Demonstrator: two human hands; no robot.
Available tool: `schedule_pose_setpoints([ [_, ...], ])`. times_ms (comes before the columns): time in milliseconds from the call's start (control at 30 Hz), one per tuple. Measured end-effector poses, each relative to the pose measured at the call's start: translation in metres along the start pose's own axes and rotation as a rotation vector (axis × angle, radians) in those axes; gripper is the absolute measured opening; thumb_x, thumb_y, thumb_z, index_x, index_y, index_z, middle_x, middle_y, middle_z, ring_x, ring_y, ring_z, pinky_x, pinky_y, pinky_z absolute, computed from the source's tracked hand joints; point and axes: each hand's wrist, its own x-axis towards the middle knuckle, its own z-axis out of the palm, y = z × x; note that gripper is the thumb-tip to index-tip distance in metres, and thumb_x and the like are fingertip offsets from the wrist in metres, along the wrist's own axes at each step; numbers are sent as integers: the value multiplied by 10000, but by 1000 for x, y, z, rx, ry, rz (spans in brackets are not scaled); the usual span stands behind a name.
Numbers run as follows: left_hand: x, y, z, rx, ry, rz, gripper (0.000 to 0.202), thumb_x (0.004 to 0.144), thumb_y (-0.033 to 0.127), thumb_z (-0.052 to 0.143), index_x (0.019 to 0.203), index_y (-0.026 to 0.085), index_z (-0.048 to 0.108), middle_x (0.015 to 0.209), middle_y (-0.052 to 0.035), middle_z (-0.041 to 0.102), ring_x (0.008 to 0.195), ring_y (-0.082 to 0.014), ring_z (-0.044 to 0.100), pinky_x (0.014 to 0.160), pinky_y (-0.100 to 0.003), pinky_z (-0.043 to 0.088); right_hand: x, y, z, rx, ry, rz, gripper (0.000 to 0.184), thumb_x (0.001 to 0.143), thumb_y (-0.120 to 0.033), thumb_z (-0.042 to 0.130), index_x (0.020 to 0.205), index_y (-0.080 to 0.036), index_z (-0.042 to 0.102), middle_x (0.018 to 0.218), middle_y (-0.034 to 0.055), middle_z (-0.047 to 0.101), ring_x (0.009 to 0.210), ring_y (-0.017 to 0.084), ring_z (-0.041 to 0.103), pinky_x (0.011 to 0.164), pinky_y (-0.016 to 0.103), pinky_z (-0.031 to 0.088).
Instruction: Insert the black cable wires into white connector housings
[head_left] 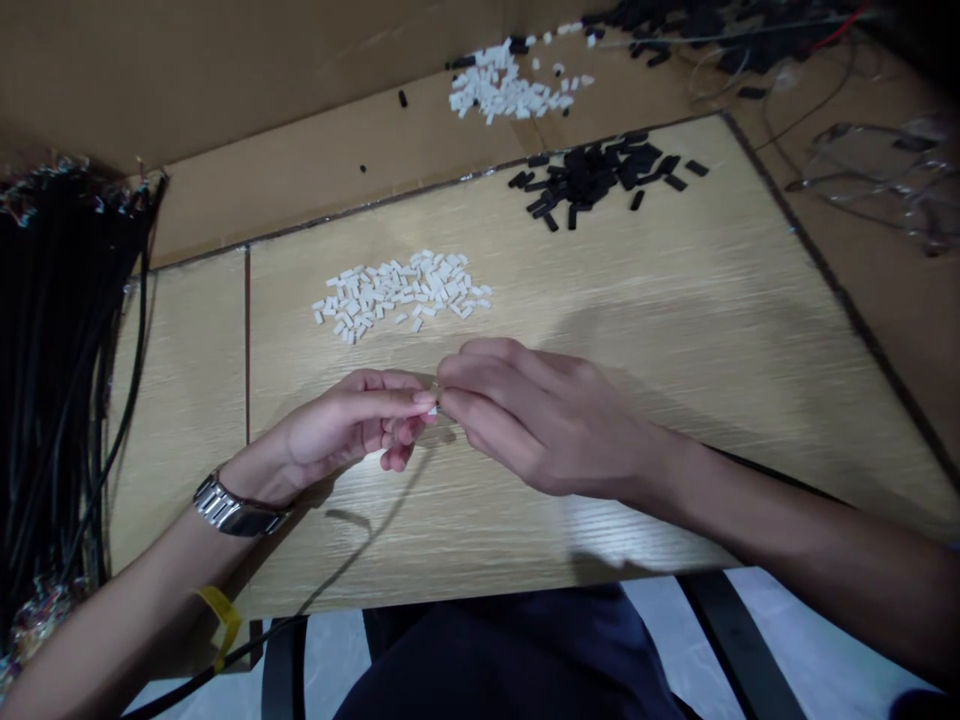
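My left hand [352,425] and my right hand [540,420] meet fingertip to fingertip above the wooden board [712,330]. Both are closed in a pinch on a tiny white piece [435,405] between them. A thin black cable [352,570] runs from that spot down under my left wrist and off the board's near edge. A pile of small white plastic pieces [401,292] lies just beyond my hands. My left wrist wears a metal watch [232,508].
Black plastic pieces [600,178] are heaped at the board's far right. A second white pile [510,85] lies further back on cardboard. A thick bundle of black cables [52,380] fills the left side. Clear plastic bags [885,175] lie at the right.
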Motion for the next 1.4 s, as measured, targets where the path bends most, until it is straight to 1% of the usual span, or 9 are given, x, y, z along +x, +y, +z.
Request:
schedule_pose_setpoints([
  [200, 0, -2, 1, -30, 3, 21, 168, 756, 243, 787, 702, 126, 679, 554, 27, 585, 463, -82, 565, 427, -157, 414, 1, 0, -2, 8, -20, 66, 136, 963, -88, 524, 980, -76, 658, 961, 112, 705, 942, 223, 653, 693, 295, 549],
  [333, -2, -3, 0, -13, 8, 35, 191, 778, 281, 784, 723, 128, 683, 554, 29, 584, 471, -84, 564, 442, -162, 434, 0, -3, 2, 121, 18, 152, 144, 958, -82, 515, 969, -86, 659, 961, 112, 691, 915, 214, 649, 706, 310, 557],
  [433, -2, -5, -1, -3, 0, 46, 185, 795, 285, 773, 743, 130, 686, 565, 26, 591, 473, -83, 560, 439, -165, 432, -2, -5, 8, 208, 50, 201, 128, 940, -78, 525, 958, -91, 651, 972, 122, 677, 906, 223, 650, 671, 322, 560],
  [533, -2, -6, -1, -1, -13, 55, 183, 824, 273, 750, 730, 133, 680, 571, 25, 590, 479, -82, 560, 439, -163, 434, -3, -6, 11, 233, 72, 228, 116, 932, -80, 531, 951, -103, 644, 984, 121, 673, 901, 220, 644, 660, 319, 557],
  [633, -2, -6, -1, -14, -19, 74, 179, 842, 250, 732, 723, 132, 670, 588, 23, 596, 500, -80, 561, 454, -160, 447, -3, -6, 9, 173, 57, 212, 125, 944, -88, 522, 949, -106, 645, 981, 118, 685, 917, 215, 636, 698, 314, 558],
  [733, -2, -7, 0, -32, -20, 59, 171, 839, 238, 736, 725, 130, 669, 583, 22, 604, 493, -77, 563, 450, -156, 449, -2, -6, 4, 65, 16, 143, 138, 954, -75, 511, 960, -89, 648, 984, 121, 703, 948, 226, 641, 722, 309, 554],
  [900, -2, -6, 0, -58, -16, 45, 179, 816, 247, 764, 707, 129, 684, 547, 24, 600, 467, -74, 556, 443, -154, 450, 1, -4, -1, 2, 9, 59, 133, 959, -76, 504, 977, -82, 636, 977, 116, 725, 926, 246, 668, 614, 303, 536],
  [1167, -3, -7, 1, -49, -10, 41, 169, 825, 239, 752, 720, 127, 682, 564, 31, 589, 471, -71, 546, 438, -153, 443, 1, -4, -2, -7, 11, 53, 116, 972, -92, 503, 1002, -92, 615, 978, 98, 731, 940, 251, 672, 593, 308, 526],
  [1400, -3, -8, 1, -75, -13, 54, 155, 828, 219, 760, 723, 122, 700, 558, 30, 596, 482, -64, 548, 465, -142, 476, 1, -2, -4, 7, -21, 47, 142, 976, -76, 479, 973, -94, 620, 973, 101, 721, 943, 242, 662, 640, 307, 542],
])
